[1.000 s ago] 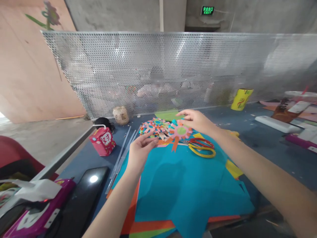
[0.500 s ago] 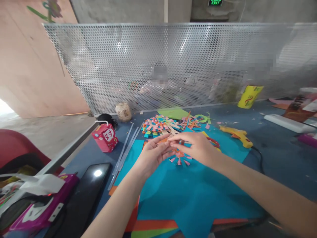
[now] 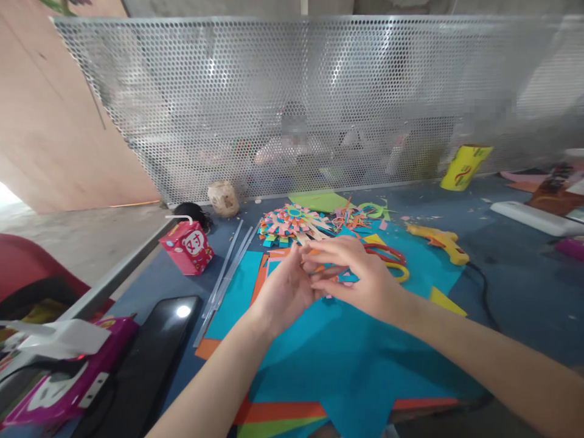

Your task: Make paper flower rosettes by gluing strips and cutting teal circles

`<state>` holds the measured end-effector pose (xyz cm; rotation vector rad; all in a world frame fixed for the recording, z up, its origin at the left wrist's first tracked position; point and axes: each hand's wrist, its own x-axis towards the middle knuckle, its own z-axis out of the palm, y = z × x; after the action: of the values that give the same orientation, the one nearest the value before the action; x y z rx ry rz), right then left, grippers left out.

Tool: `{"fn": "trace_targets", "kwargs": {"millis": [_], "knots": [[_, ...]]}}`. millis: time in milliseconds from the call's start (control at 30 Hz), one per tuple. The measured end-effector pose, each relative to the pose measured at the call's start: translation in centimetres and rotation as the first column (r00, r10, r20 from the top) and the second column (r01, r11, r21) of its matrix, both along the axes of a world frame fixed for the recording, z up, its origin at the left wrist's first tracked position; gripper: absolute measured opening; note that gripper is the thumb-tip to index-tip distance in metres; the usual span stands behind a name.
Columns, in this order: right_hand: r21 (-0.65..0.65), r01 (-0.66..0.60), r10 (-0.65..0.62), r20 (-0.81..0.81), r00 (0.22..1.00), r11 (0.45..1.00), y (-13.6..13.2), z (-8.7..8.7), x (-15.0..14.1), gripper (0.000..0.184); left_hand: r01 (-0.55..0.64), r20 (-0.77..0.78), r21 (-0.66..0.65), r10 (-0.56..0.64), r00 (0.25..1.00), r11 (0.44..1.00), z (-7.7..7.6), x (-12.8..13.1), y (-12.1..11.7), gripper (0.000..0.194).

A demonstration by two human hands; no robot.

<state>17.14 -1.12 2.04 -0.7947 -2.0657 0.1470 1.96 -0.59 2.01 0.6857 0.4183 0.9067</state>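
My left hand [image 3: 285, 292] and my right hand [image 3: 360, 274] meet above a large sheet of blue paper [image 3: 356, 359]. Between their curled fingers is a small fringed paper flower [image 3: 347, 278], mostly hidden; only pink and blue tips show. The left palm is turned up beneath it, while the right fingers close over from the other side. Just beyond the right hand lie scissors [image 3: 396, 271] with red and yellow handles, their blades covered by the hand. Behind both hands sits a pile of fringed paper rosettes [image 3: 292, 224], next to thin paper scraps [image 3: 353, 218].
A yellow glue gun [image 3: 440, 241] lies to the right, its cord trailing down. Leftward are clear glue sticks [image 3: 225, 274], a red drink carton [image 3: 187, 248] with a straw, a phone [image 3: 150, 347] and a purple power strip [image 3: 86, 377]. A perforated metal screen [image 3: 182, 109] stands behind the table.
The right hand has brought the paper flower down from farther back to the left hand. Both hands have closed together around it, and the flower, facing me earlier, is now largely covered.
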Motion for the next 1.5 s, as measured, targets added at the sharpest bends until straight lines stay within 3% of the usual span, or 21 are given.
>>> {"fn": "trace_targets", "kwargs": {"millis": [100, 167, 267, 400, 533, 633, 767, 833, 900, 967, 1133, 1200, 1267, 1367, 1433, 1500], "knots": [[-0.164, -0.067, 0.053, -0.089, 0.995, 0.984, -0.1, -0.2, -0.5, 0.045, 0.076, -0.023, 0.033, -0.075, 0.997, 0.997, -0.5, 0.5, -0.3, 0.034], [-0.141, -0.076, 0.060, -0.111, 0.992, 0.987, 0.1, -0.6, -0.7, 0.036, 0.100, -0.020, 0.049, -0.099, 0.995, 0.994, -0.7, 0.7, -0.4, 0.032], [-0.060, 0.015, -0.023, -0.143, 0.989, 0.998, 0.2, -1.6, -1.1, 0.027, 0.123, -0.006, 0.058, -0.123, 0.992, 0.991, -0.5, 1.0, -0.6, 0.034], [-0.175, 0.053, -0.102, -0.283, 0.954, 0.983, 0.0, -2.2, -1.5, 0.017, 0.146, -0.007, 0.070, -0.146, 0.989, 0.987, -0.2, 1.2, -0.9, 0.039], [-0.272, 0.035, -0.142, -0.384, 0.912, 0.962, -0.4, -1.3, -1.4, 0.008, 0.155, 0.058, 0.007, -0.155, 0.986, 0.988, -0.2, 1.1, -0.9, 0.037], [-0.398, 0.001, -0.200, -0.459, 0.866, 0.917, -0.5, -0.3, -1.3, 0.022, 0.177, 0.091, 0.032, -0.179, 0.980, 0.984, -0.4, 1.0, -0.8, 0.033], [-0.549, -0.221, -0.152, -0.554, 0.819, 0.806, -0.1, 0.0, -1.1, 0.043, 0.071, 0.009, 0.060, -0.072, 0.997, 0.996, -0.6, 1.1, -0.6, 0.019], [-0.598, -0.337, -0.117, -0.593, 0.797, 0.727, 0.2, -0.2, -0.8, 0.045, 0.021, -0.026, 0.052, -0.020, 0.999, 0.998, -0.7, 1.1, -0.7, 0.027], [-0.604, -0.394, -0.090, -0.615, 0.784, 0.693, 0.4, -0.4, -0.4, 0.046, 0.020, -0.028, 0.053, -0.018, 0.999, 0.998, -0.7, 1.1, -0.7, 0.036], [-0.555, -0.395, -0.029, -0.604, 0.796, 0.732, 0.5, -0.6, 0.0, 0.047, 0.031, 0.004, 0.045, -0.032, 0.999, 0.998, -0.8, 1.0, -0.7, 0.044], [-0.329, -0.295, 0.118, -0.466, 0.877, 0.897, 0.4, -0.9, 0.8, 0.039, 0.052, 0.023, 0.053, -0.053, 0.998, 0.997, -0.7, 0.8, -0.6, 0.060], [-0.272, -0.225, 0.092, -0.429, 0.899, 0.935, 0.4, -0.9, 0.9, 0.035, 0.012, 0.008, 0.069, -0.012, 1.000, 0.998, -0.5, 0.7, -0.4, 0.061], [-0.226, -0.087, -0.016, -0.420, 0.907, 0.970, 0.2, -0.9, 0.9, 0.025, -0.102, 0.013, 0.044, 0.101, 0.995, 0.994, -0.4, 0.7, -0.1, 0.053], [-0.061, 0.132, -0.145, -0.361, 0.921, 0.989, -0.4, -0.8, 0.3, 0.012, -0.249, -0.023, -0.068, 0.248, 0.969, 0.966, -0.6, 0.9, 0.4, 0.025], [0.124, 0.102, -0.076, -0.194, 0.978, 0.987, -1.0, -0.9, -0.3, 0.013, -0.227, -0.072, -0.159, 0.218, 0.973, 0.961, -1.1, 1.1, 0.7, 0.025], [0.249, -0.031, 0.026, 0.022, 0.999, 0.968, -1.5, -1.2, -1.1, 0.017, -0.137, -0.037, -0.212, 0.132, 0.991, 0.968, -1.9, 1.4, 0.7, 0.031]]}}
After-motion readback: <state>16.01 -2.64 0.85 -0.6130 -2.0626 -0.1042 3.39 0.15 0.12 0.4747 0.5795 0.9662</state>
